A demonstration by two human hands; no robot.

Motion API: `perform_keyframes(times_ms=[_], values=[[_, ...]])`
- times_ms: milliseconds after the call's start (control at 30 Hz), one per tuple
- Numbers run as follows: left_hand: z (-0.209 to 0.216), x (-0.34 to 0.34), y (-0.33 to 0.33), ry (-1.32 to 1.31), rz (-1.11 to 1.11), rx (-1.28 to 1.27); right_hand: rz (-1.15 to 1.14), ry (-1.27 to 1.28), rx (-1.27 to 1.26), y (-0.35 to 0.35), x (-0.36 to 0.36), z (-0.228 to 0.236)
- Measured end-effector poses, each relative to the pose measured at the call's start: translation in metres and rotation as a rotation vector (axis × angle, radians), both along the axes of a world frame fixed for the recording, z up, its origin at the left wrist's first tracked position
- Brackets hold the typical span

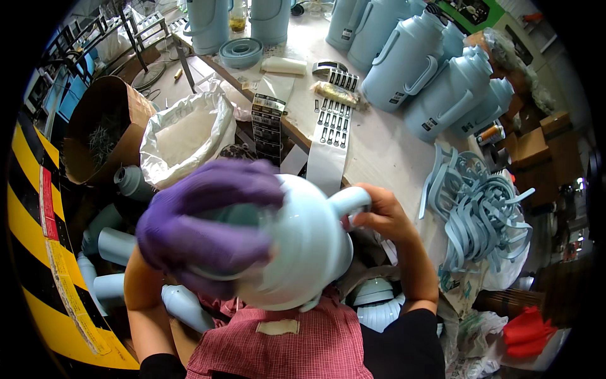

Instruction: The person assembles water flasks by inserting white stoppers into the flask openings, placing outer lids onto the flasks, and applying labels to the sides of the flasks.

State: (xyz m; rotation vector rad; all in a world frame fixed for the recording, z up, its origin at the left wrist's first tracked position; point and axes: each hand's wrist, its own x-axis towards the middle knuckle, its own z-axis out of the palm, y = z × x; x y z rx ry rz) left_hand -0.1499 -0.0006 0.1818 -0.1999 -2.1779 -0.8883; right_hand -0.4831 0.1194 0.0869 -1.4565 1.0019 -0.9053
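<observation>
In front of my chest a light blue thermos flask body (303, 240) is held tilted, its open end toward the left. My left hand (202, 221), in a purple glove and blurred by motion, is closed around that end. My bare right hand (386, 215) pinches a short light blue piece (349, 200) that sticks out from the flask's upper right side. Whether this piece is a handle or a spout cannot be made out. Beyond the flask, strips of labels (331, 126) lie on the white table (379, 148).
Finished-looking light blue thermoses (404, 60) stand at the table's back right, with a heap of light blue handles (483, 218) nearer. To the left are a white sack (186, 136), a cardboard drum (107, 126) and a yellow-black striped edge (38, 252). Light blue cylinders (117, 246) lie below.
</observation>
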Motion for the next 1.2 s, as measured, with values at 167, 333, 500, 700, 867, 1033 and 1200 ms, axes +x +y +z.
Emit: perform_keyframes(times_ms=[167, 333, 500, 700, 867, 1033, 1200], values=[[-0.039, -0.029, -0.024, 0.103, 0.189, 0.106, -0.927, -0.287, -0.310, 0.057, -0.045, -0.007], [-0.154, -0.008, -0.004, -0.002, 0.403, 0.941, -1.471, -0.500, -0.510, 0.037, -0.076, -0.001], [-0.212, 0.030, 0.019, 0.093, 0.547, 1.161, -1.555, -0.123, -0.895, -0.055, -0.135, -0.042], [-0.247, 0.100, 0.046, 0.385, 0.931, 1.142, -1.425, 1.077, -1.369, -0.147, -0.179, -0.069], [-0.275, 0.204, 0.045, 0.334, 1.315, 1.076, -1.498, 1.203, -1.376, -0.198, -0.244, -0.086], [-0.407, 0.361, 0.006, 0.500, 1.629, 1.065, -1.174, 1.197, -1.269, -0.155, -0.081, -0.077], [-0.441, 0.541, -0.084, -0.689, 2.683, 0.669, -0.527, 1.356, -1.234, -0.148, 0.046, -0.108]])
